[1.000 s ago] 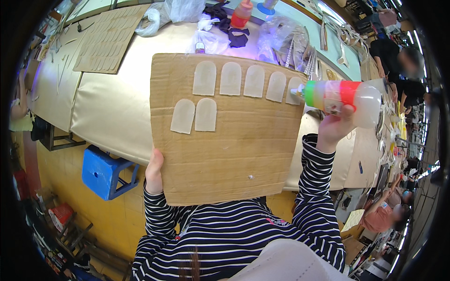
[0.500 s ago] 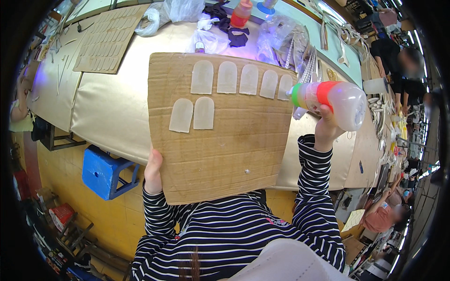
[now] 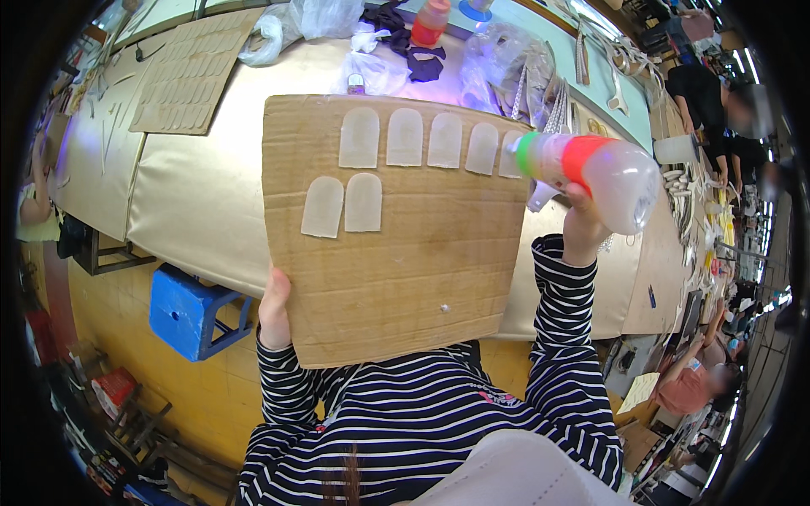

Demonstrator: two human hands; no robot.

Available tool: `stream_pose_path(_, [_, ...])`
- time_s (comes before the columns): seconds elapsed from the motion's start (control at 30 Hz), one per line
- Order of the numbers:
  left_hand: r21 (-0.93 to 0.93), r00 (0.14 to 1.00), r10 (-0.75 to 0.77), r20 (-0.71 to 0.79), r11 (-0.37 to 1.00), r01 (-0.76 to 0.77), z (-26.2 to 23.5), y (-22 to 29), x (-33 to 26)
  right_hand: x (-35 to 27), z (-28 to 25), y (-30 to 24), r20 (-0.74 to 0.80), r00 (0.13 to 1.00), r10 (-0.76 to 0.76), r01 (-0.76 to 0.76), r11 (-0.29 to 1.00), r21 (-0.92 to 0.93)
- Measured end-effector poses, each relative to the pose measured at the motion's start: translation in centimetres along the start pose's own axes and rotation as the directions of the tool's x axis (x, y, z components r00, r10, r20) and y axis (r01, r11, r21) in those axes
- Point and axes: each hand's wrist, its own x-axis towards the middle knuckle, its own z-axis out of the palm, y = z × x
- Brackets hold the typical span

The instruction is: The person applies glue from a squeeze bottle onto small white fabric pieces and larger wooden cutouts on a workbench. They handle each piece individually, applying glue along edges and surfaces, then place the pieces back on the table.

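My left hand [image 3: 274, 310] is closed on the left edge of a brown cardboard sheet [image 3: 396, 270], its thumb on top and its fingers hidden underneath. Several whitish, round-topped flat pieces [image 3: 361, 139] lie in a row along the sheet's far side, with two more [image 3: 364, 202] below them at the left. Wrapped around a translucent squeeze bottle [image 3: 629, 181] with a red band and green cap, my right hand [image 3: 584, 226] holds it tilted sideways. The bottle's nozzle is at the rightmost piece [image 3: 508, 160], partly covering it; whether they touch I cannot tell.
Another cardboard sheet [image 3: 181, 105] with many similar pieces lies at the far left of the table [image 3: 198, 185]. Plastic bags [image 3: 506, 67], dark cloth and a red bottle [image 3: 430, 24] sit at the back. A blue stool [image 3: 190, 312] stands at left; other people are at the right.
The bottle has moved slightly left and up, its nozzle now further over the rightmost piece. The cardboard sheet has shifted a little to the left.
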Motion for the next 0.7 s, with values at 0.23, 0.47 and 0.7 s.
stream_pose_path(0.23, [0.079, 0.938, 0.178, -0.297, 0.984, -0.161, -5.5, 4.3, 1.7, 3.1, -3.3, -0.7, 0.31, 0.928, 0.209, -0.301, -0.074, 0.951])
stream_pose_path(0.47, [0.073, 0.871, 0.333, -0.362, 0.941, -0.33, -13.5, 10.6, 1.3, -3.9, -6.9, 1.3, 0.568, 0.505, 0.65, -0.055, -0.632, 0.773])
stream_pose_path(0.7, [0.717, 0.212, 0.715, -0.666, 0.692, -0.081, -17.1, 13.8, 2.5, -8.8, -6.3, 3.3, 0.705, 0.3, 0.642, 0.16, -0.763, 0.626])
